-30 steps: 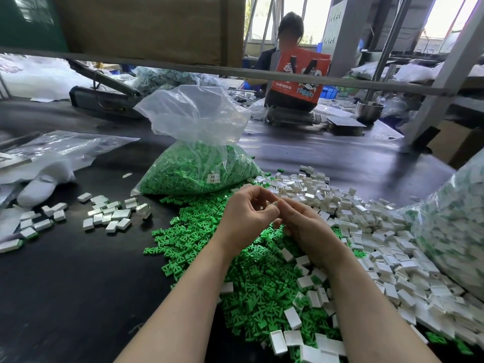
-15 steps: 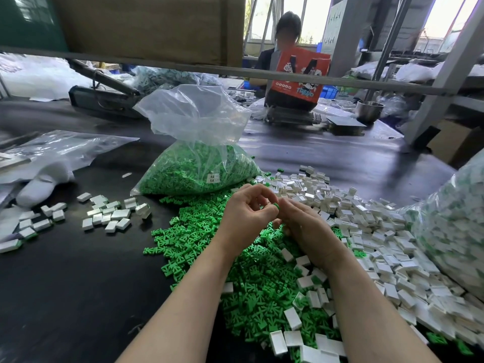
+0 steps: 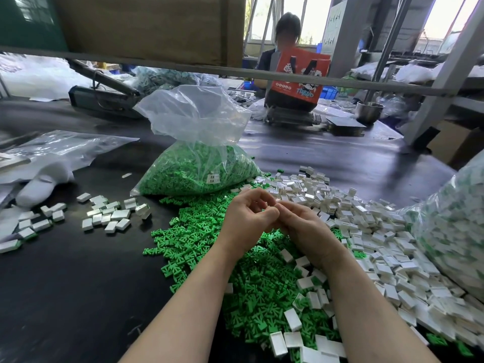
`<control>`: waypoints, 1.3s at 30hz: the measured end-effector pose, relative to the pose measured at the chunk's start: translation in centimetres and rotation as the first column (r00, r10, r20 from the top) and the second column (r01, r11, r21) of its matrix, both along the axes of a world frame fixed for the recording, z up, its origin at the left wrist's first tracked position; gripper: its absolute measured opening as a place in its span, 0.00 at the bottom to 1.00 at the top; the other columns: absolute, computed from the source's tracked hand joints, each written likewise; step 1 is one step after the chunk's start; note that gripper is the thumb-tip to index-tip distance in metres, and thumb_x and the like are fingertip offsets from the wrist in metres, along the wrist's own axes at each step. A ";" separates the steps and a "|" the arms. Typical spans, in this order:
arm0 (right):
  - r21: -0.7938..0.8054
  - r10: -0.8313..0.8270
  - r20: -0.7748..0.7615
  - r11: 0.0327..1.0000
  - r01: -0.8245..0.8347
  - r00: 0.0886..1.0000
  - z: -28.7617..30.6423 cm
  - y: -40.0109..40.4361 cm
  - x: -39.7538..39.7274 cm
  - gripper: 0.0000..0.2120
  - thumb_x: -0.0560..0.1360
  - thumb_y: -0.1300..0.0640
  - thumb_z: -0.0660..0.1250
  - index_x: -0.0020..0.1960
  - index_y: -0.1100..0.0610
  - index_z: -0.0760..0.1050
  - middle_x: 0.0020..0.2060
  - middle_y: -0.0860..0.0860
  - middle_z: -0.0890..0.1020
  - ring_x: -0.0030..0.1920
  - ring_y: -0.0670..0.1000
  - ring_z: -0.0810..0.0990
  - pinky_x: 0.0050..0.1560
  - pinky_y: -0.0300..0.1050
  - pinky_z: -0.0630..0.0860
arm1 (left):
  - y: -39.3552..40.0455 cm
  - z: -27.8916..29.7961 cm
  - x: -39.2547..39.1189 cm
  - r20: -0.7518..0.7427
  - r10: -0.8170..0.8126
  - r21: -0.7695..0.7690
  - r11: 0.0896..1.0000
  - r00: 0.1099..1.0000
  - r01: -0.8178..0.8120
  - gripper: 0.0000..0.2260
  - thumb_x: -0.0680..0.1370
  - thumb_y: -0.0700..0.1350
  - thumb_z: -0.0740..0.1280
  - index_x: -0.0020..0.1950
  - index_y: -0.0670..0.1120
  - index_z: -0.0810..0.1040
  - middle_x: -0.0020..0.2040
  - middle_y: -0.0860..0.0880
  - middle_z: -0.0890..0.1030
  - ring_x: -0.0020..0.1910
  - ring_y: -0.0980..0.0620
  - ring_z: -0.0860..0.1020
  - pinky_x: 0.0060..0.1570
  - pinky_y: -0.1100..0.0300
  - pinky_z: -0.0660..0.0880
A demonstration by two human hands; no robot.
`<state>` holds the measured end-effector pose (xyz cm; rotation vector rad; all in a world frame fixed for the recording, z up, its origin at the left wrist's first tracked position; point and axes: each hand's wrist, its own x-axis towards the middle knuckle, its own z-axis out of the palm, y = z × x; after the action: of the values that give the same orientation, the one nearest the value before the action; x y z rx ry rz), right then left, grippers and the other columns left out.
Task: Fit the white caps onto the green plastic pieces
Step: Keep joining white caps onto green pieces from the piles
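Loose green plastic pieces (image 3: 199,239) lie in a heap on the black table, under and in front of my hands. To the right spreads a heap of white caps (image 3: 366,224). My left hand (image 3: 246,221) and my right hand (image 3: 309,229) meet fingertip to fingertip above the green heap. Both have curled fingers pinching one small piece between them, and the fingers hide that piece. A small group of white capped pieces (image 3: 110,216) lies apart on the left.
An open clear bag of green pieces (image 3: 199,169) stands just behind my hands. A big bag of white and green parts (image 3: 455,231) fills the right edge. A white glove (image 3: 39,187) lies far left. A person (image 3: 288,30) sits across the table behind an orange bag (image 3: 301,77).
My hands stay in the same spot. A green bit showed between the fingertips half a second ago; now the fingers have closed over it and hide it.
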<state>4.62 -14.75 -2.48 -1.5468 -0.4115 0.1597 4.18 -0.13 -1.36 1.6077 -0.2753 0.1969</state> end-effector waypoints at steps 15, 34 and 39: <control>0.012 -0.008 0.004 1.000 0.008 1.000 0.2 0.3 -0.2 0.26 0.73 0.42 0.68 0.56 0.65 0.77 0.49 0.74 0.75 0.49 0.59 0.71 0.58 0.69 0.65 | 0.2 0.1 0.0 0.077 0.010 0.029 0.999 0.997 -0.012 0.06 0.72 0.30 0.68 0.40 0.39 0.78 0.43 0.28 0.75 0.29 0.52 0.75 0.30 0.66 0.73; 0.062 -0.075 -0.029 0.995 0.077 0.997 -0.4 0.4 0.4 0.16 0.78 0.48 0.58 0.45 0.53 0.82 0.38 0.58 0.83 0.38 0.50 0.76 0.42 0.45 0.67 | 0.8 0.2 0.2 -0.088 -0.108 -0.244 0.966 0.990 0.084 0.04 0.70 0.36 0.67 0.42 0.40 0.79 0.35 0.47 0.81 0.29 0.54 0.76 0.36 0.61 0.75; 0.050 -0.076 -0.014 0.996 0.077 0.997 -0.3 0.5 0.3 0.15 0.77 0.48 0.58 0.44 0.51 0.82 0.38 0.57 0.83 0.41 0.55 0.73 0.41 0.47 0.65 | 0.8 0.4 0.2 -0.156 -0.118 -0.271 0.960 0.981 0.072 0.05 0.67 0.39 0.67 0.41 0.43 0.79 0.38 0.44 0.79 0.37 0.47 0.74 0.40 0.55 0.72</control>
<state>4.90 -14.22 -2.78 -1.5084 -0.3437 0.0982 4.36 0.66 -1.01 1.3335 -0.1847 0.0183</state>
